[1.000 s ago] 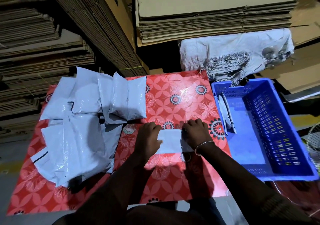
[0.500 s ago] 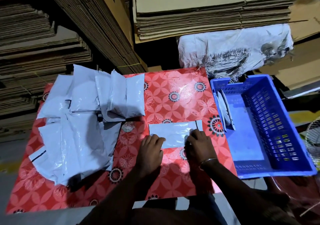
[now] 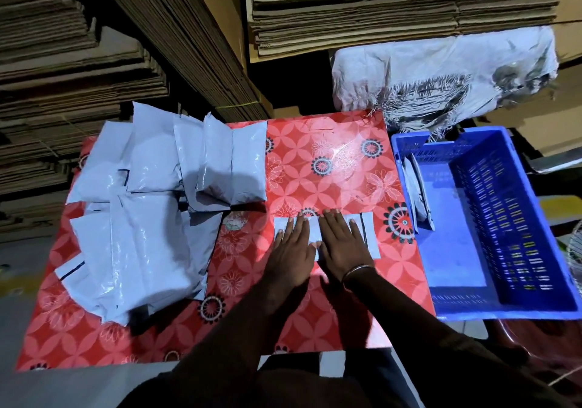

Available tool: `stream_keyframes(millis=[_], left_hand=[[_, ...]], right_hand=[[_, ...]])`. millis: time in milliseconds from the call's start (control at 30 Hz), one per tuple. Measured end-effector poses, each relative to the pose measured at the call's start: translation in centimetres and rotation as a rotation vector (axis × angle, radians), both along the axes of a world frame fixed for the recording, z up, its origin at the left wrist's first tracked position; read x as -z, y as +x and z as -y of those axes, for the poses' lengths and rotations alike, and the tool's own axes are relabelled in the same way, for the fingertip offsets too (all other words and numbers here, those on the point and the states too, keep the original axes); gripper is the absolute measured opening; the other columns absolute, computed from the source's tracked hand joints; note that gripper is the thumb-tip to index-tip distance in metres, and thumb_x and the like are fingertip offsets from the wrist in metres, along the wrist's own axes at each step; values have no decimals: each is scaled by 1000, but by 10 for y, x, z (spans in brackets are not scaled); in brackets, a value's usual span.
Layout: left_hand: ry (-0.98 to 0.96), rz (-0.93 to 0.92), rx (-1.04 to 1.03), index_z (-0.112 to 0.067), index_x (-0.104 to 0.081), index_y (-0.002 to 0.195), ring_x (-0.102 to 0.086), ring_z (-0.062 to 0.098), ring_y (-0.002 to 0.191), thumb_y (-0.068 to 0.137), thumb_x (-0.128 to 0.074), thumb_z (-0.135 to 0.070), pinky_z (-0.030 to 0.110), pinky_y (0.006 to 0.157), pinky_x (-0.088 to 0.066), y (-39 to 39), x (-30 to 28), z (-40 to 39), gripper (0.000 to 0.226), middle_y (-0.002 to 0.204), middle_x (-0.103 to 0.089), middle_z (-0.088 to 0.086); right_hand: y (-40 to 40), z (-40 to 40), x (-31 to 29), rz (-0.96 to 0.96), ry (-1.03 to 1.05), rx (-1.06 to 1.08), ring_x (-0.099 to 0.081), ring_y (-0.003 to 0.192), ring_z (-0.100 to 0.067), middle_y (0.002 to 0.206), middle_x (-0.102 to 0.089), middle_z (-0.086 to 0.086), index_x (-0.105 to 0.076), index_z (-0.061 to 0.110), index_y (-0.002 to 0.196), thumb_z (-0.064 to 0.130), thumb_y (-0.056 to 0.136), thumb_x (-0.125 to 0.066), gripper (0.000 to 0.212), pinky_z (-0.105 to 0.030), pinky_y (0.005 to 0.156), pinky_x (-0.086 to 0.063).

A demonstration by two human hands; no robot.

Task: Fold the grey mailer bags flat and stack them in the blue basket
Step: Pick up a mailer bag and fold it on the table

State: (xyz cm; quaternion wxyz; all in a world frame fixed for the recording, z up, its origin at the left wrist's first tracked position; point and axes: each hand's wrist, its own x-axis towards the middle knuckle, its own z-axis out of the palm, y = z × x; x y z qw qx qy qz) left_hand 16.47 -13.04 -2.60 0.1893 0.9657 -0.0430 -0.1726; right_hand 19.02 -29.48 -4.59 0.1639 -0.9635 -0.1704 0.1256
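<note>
Hands: left hand (image 3: 291,245) and right hand (image 3: 341,244) are lying side by side, fingers straight, pressing the folded mailer (image 3: 368,234) flat; nothing gripped
Mailer: it is sitting on the red tablecloth (image 3: 315,162), its right end poking past the right hand, just short of the table's right edge
Basket: blue basket (image 3: 504,308) is standing beside that edge; folded bags (image 3: 417,193) are leaning on its left wall
Pile: unfolded mailers (image 3: 141,218) are crowding the left half; open cloth lying beyond the fingertips

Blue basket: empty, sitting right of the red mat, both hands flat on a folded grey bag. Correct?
Not empty. The head view shows the blue basket already holds folded mailers leaning against its left wall. The rest stands: left hand and right hand press flat on the folded bag.
</note>
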Motion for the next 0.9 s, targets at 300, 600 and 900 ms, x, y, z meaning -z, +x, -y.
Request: stream_keyframes(millis=[300,600,900], left_hand=[[68,35,-86,-23,7,163,21,12,155,99,-12,-41,44,128,3,-8,24,11,70,170,18,-9],[147,122,-103,-15,-10,164,2,20,159,104,-31,-35,50,127,-15,-9,29,16,67,172,-2,0],[104,54,-99,-21,-5,164,11,16,158,100,-21,-38,49,128,-9,-4,28,15,69,172,5,-5]], right_hand=[[-1,4,16,4,-79,-20,4,156,-14,170,-5,4,-12,21,162,44,103,-27,65,-45,124,-3],[4,3,20,-25,-99,-22,-4,157,-18,169,-12,1,-18,19,161,46,100,-30,68,-45,123,-6],[7,4,14,-68,-80,-34,15,155,-13,169,7,7,-2,23,162,49,100,-18,70,-40,123,8]])
